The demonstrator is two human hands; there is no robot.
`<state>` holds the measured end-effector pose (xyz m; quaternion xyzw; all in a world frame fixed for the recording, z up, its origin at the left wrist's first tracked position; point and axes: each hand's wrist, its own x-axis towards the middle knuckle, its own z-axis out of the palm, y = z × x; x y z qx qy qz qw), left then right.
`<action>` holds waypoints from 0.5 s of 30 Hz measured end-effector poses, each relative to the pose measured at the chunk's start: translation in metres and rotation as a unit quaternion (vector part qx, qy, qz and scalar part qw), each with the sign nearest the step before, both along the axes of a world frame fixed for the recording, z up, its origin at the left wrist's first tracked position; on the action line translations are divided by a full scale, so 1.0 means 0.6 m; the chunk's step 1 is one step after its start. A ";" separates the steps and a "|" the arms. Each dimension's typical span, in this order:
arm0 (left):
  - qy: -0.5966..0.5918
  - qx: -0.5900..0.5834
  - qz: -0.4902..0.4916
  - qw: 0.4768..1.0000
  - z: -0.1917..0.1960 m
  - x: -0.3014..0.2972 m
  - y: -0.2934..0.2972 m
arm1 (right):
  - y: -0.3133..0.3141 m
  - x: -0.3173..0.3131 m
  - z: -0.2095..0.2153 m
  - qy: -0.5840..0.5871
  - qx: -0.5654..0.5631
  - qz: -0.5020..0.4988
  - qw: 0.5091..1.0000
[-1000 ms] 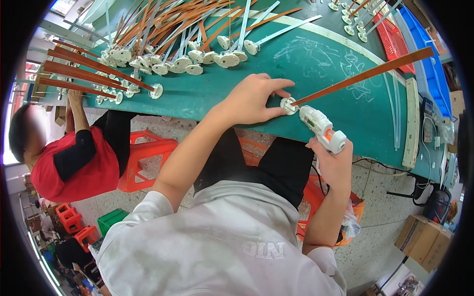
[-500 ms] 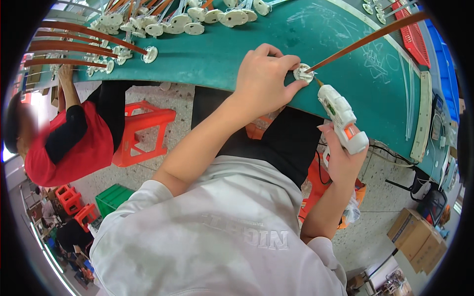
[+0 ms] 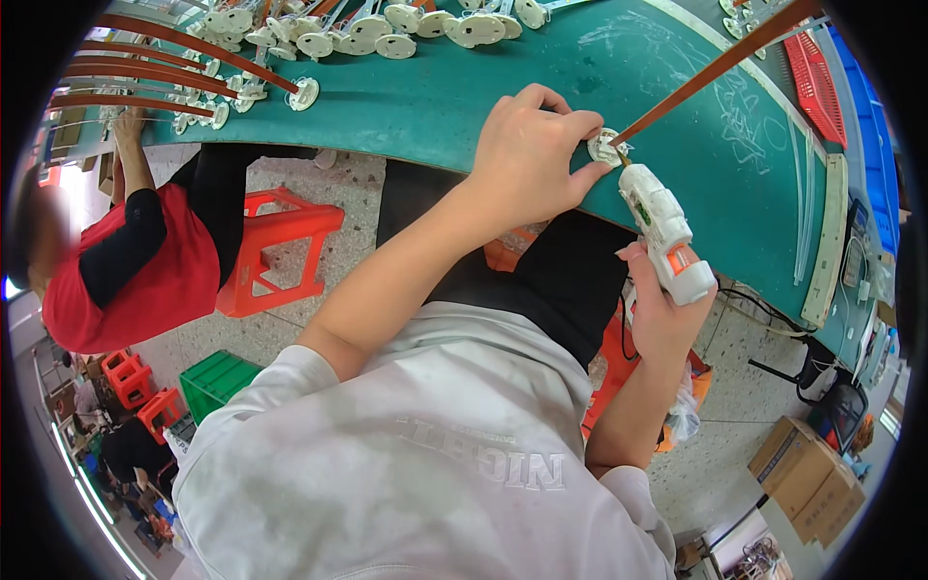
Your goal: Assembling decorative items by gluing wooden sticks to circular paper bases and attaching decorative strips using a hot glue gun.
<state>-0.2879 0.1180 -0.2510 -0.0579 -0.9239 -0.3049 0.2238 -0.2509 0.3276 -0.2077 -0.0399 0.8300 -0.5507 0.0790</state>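
At the near edge of the green table (image 3: pixel 464 116), in the head view, one white disc (image 3: pixel 604 152) stands with one brown strip (image 3: pixel 715 79) rising from it and slanting away to the upper right. The person's left hand (image 3: pixel 527 155) pinches the disc at its left rim between thumb and forefinger, the other fingers curled. The right hand (image 3: pixel 667 317) is wrapped around the handle of one white glue gun (image 3: pixel 659 213), its nozzle at the lower right of the disc; whether the tip touches cannot be told. Along the far side of the table lies a cluster of pale discs (image 3: pixel 474 30), more than ten, overlapping too much for an exact count. To the left, four long brown strips (image 3: pixel 184 37) reach toward the picture's rim, with small white discs at their ends. One co-worker (image 3: pixel 145 271) in a red top with dark sleeves is beside one larger red stool (image 3: pixel 275 235); one green crate (image 3: pixel 217 382) sits on the floor behind. At the right are one red basket (image 3: pixel 814 87) and a few thin clear sticks (image 3: pixel 800 208), too fine to count surely.
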 end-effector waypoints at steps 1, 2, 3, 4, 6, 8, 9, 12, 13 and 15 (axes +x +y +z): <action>-0.001 0.000 0.001 1.000 0.000 0.000 0.000 | -0.001 0.000 -0.001 -0.001 0.000 0.001 1.000; -0.002 0.004 0.000 1.000 0.000 0.000 0.001 | -0.001 -0.001 -0.003 0.004 -0.003 -0.004 1.000; -0.004 0.007 0.000 1.000 0.000 0.000 0.002 | -0.001 -0.001 -0.005 0.008 -0.006 -0.009 1.000; -0.005 0.007 0.001 1.000 -0.001 -0.001 0.001 | -0.004 -0.001 -0.004 0.008 -0.006 -0.009 1.000; -0.002 0.011 0.002 1.000 -0.001 -0.001 0.001 | -0.009 0.002 0.001 0.001 -0.026 -0.016 1.000; 0.000 0.014 0.001 1.000 -0.001 -0.001 0.000 | -0.008 0.003 0.001 0.000 -0.032 -0.013 0.999; 0.001 0.016 -0.001 1.000 -0.002 -0.002 0.000 | -0.008 0.003 0.000 -0.001 -0.039 -0.010 0.999; 0.008 0.011 0.001 1.000 -0.002 -0.002 0.000 | -0.012 0.000 0.000 -0.001 0.002 -0.009 1.000; 0.008 0.011 0.001 1.000 -0.002 -0.001 0.001 | -0.012 0.000 -0.001 -0.001 0.002 -0.009 1.000; 0.006 0.015 -0.001 1.000 -0.002 0.000 0.001 | -0.014 0.000 -0.005 0.010 0.010 -0.016 1.000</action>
